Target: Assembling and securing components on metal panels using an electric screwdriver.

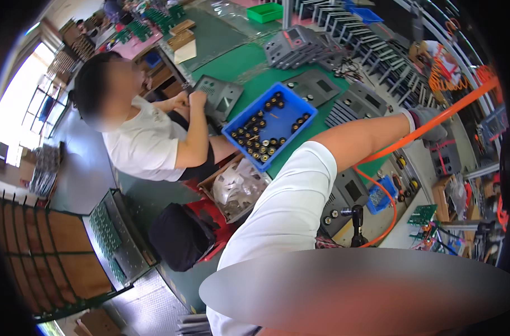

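Note:
My left arm in a white sleeve stretches across the bench to the far right. At its end is my left hand [430,126] in a grey glove, close to the metal rack's lower end; its fingers are too unclear to read. An orange hose [434,120] passes across in front of the wrist. Under the arm lies a grey panel [344,197] with a dark window and round metal knobs. Beside it stands a black power screwdriver [357,224]. My right hand does not show; a blurred patch covers the bottom of the picture.
A blue bin [227,132] of black and brass-coloured knobs sits on the green bench, near stacked grey panels [358,102]. Left of it, a person [148,131] in white handles a panel. A box of plastic bags [238,187], a small blue tray [381,196] and a draped stool [179,238] are close.

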Available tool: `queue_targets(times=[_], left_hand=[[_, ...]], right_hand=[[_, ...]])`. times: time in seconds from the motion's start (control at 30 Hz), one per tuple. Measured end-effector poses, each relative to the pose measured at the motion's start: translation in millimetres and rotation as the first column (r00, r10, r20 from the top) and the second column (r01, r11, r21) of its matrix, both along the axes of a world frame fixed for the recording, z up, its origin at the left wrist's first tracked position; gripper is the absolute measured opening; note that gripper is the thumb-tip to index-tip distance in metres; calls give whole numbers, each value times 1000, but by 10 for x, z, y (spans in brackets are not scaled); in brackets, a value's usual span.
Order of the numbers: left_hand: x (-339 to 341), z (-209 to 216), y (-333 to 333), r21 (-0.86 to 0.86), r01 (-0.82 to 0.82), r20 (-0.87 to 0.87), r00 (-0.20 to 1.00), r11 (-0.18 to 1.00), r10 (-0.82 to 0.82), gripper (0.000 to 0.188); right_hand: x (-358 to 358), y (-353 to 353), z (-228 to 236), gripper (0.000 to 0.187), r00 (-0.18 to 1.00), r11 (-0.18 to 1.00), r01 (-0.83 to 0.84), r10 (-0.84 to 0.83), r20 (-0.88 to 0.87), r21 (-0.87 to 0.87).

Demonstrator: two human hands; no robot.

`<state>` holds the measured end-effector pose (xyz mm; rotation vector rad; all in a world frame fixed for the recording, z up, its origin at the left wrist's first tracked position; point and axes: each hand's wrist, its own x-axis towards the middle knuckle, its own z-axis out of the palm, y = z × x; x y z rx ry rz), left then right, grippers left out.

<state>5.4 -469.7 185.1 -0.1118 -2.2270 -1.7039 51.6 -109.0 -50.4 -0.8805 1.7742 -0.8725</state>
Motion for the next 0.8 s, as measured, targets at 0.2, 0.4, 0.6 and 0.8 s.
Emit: queue_targets(times=[0.2, 0.4, 0.6, 0.8], left_hand=[[787, -691, -355, -226, -183, 156, 963, 957, 221, 40], [1617, -1918, -244, -420, -130, 581, 722, 898, 376, 32], [2095, -2894, 301, -694, 191, 623, 643, 694, 445, 22], [2158, -2939, 513, -724, 55, 560, 629, 688, 539, 15]], right_hand=[[-58, 62, -301, 27, 999, 998, -13, 10, -51, -64], [-82, 85, -418, 20, 991, 997, -44, 36, -130, -58], [-142, 88, -496, 19, 968, 992, -109, 119, -219, 55], [-89, 46, -451, 19, 961, 989, -74, 106, -254, 132]])
